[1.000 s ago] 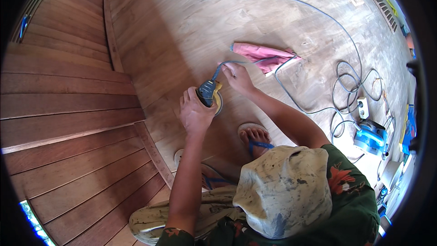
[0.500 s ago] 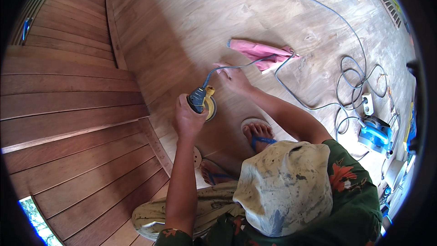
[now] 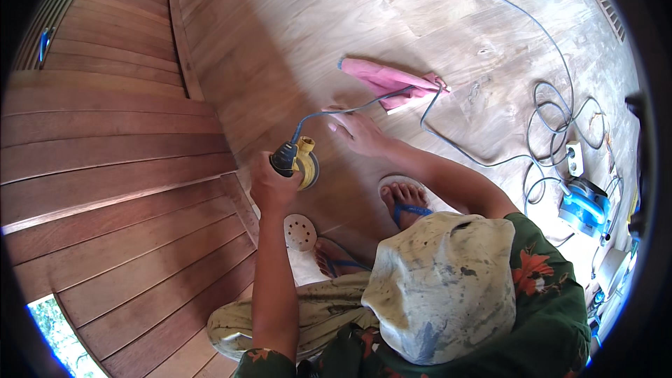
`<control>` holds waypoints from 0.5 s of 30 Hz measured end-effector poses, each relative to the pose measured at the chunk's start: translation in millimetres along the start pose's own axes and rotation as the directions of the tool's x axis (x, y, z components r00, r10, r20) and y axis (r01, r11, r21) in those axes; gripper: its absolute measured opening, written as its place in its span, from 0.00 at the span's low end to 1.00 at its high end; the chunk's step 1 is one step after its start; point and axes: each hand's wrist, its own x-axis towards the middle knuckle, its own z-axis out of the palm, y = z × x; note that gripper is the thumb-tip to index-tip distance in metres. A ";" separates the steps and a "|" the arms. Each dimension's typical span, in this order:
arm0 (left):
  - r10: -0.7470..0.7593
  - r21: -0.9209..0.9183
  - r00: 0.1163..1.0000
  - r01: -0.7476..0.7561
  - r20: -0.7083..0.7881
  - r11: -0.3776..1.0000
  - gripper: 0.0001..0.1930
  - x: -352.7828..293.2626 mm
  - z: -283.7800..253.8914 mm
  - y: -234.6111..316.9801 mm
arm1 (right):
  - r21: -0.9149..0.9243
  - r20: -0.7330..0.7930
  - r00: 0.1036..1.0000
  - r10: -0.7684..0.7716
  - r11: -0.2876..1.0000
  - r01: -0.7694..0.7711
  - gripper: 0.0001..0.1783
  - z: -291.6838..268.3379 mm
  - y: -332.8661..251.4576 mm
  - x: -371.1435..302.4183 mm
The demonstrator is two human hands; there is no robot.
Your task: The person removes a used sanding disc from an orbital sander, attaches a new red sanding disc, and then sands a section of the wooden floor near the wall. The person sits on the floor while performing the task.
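sander [image 3: 285, 159] just left of mid-frame, left hand [image 3: 270, 186] wrapped round it | cord end points up, leaning right | right hand [image 3: 360, 134] sits off to its upper right, so left's way nearer | right fingers by the cord [image 3: 299, 128], can't tell if they've got it | holey disc [image 3: 299, 232] below sander
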 end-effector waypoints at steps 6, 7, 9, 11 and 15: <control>0.050 -0.016 0.997 -0.051 -0.060 0.999 0.29 -3.4 -0.2 -23.9 | -0.007 0.064 0.998 0.002 1.000 -0.002 0.27 4.6 -7.9 -12.5; 0.053 -0.020 0.997 -0.055 -0.062 0.998 0.29 -4.4 0.9 -26.2 | -0.006 0.065 0.998 -0.001 1.000 0.002 0.27 4.4 -9.3 -14.3; 0.070 -0.008 0.995 -0.071 -0.077 0.997 0.30 -5.6 2.7 -29.8 | -0.012 0.075 0.997 0.012 1.000 -0.011 0.27 3.1 -12.5 -17.3; 0.077 -0.004 0.993 -0.078 -0.088 0.997 0.30 -5.6 3.8 -32.3 | 0.000 0.075 0.997 0.002 1.000 -0.002 0.27 1.3 -15.7 -19.2; 0.081 -0.018 0.992 -0.083 -0.096 0.996 0.31 -5.2 4.7 -34.9 | -0.024 0.118 0.993 0.031 0.999 -0.028 0.29 -0.9 -19.1 -21.0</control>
